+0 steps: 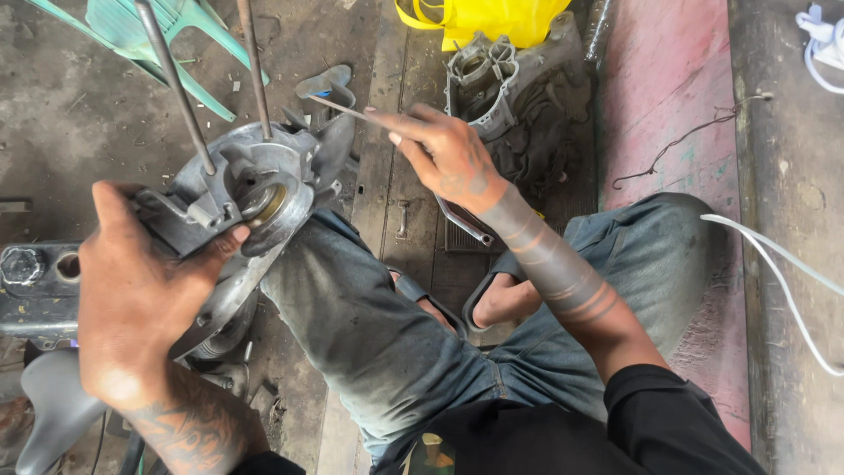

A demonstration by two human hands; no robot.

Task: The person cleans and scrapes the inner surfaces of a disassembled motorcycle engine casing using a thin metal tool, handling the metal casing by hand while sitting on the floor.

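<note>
Grimy workshop floor [53, 105]; left hand [141, 290] grips engine casing [255, 189]; right hand [448, 154] fingers pinch thin rod [343, 109].

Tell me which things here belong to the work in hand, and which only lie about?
In hand: left hand on grey engine casing; right hand with thin rod.

Lying about: yellow bag, second casing, green plastic chair, white cable.

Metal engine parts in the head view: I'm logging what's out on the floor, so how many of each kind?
Grey engine casing held by the left hand: 1
Long studs on it: 2
Second casing near the yellow bag: 1
Total: 4
</note>
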